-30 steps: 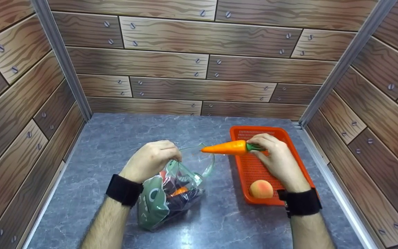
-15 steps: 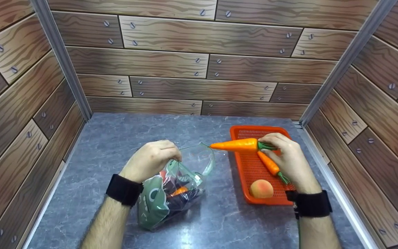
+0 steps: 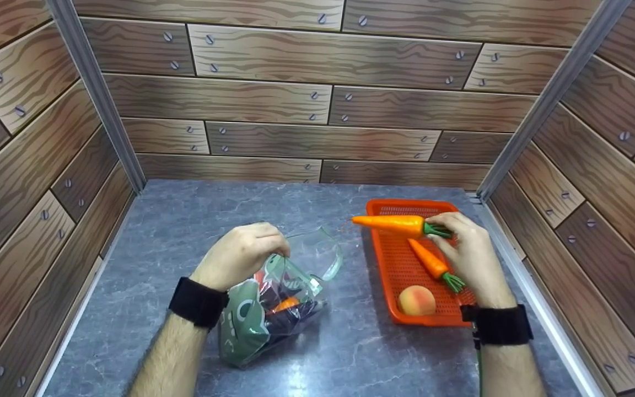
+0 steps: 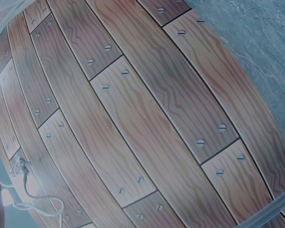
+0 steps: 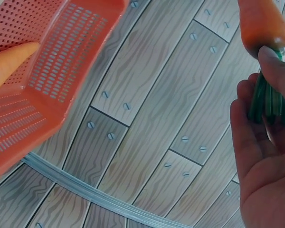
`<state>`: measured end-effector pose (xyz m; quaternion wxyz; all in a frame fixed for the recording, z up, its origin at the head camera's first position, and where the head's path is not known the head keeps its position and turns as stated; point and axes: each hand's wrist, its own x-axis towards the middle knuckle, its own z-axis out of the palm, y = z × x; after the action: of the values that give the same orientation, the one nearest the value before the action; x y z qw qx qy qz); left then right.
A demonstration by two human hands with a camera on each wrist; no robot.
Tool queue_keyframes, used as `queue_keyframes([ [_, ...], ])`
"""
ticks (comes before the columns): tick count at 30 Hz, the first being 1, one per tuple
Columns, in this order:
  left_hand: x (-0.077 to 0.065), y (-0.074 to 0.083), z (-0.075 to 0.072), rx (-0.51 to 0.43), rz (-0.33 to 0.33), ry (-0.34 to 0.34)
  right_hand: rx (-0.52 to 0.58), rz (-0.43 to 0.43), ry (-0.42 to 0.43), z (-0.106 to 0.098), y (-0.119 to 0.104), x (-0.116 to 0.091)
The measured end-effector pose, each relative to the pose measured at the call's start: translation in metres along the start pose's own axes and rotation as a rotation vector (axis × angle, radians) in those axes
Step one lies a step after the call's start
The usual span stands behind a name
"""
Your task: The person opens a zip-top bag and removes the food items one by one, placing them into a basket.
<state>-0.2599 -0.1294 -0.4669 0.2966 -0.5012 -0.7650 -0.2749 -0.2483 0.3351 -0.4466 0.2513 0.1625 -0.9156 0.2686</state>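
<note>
My right hand [image 3: 469, 251] pinches a carrot [image 3: 389, 224] by its green stem, above the far part of an orange plastic basket [image 3: 382, 270]. The carrot lies level, its tip pointing left past the basket's rim. In the right wrist view, thumb and fingers close on the green stem [image 5: 268, 102]. With its fingertips, my left hand [image 3: 246, 251] grips the rim of a clear bag with a green printed front [image 3: 246, 317]. Dark items and something orange [image 3: 287, 304] show through the bag's plastic. The left wrist view does not show the left hand.
Inside the basket lie a second carrot [image 3: 429, 259] and a peach [image 3: 417, 300]. The bag and basket stand on a grey marbled tabletop [image 3: 202, 209]. Wood-patterned panels [image 3: 262, 105] enclose it at the back and sides, with metal strips [image 3: 557, 94] at the corners.
My right hand has moved right with the carrot, drawing its tip away from the bag's opening. The second carrot in the basket has come into sight. My left hand stays put.
</note>
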Motion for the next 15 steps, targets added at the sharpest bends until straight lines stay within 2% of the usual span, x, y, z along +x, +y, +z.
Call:
queue_keyframes([
  [9, 0.000, 0.000, 0.000, 0.001, -0.001, 0.000, -0.038, 0.145, -0.011, 0.006, 0.009, -0.002],
  [15, -0.001, 0.000, 0.001, 0.003, 0.008, 0.005, -0.052, 0.205, -0.004, 0.015, 0.016, -0.005],
])
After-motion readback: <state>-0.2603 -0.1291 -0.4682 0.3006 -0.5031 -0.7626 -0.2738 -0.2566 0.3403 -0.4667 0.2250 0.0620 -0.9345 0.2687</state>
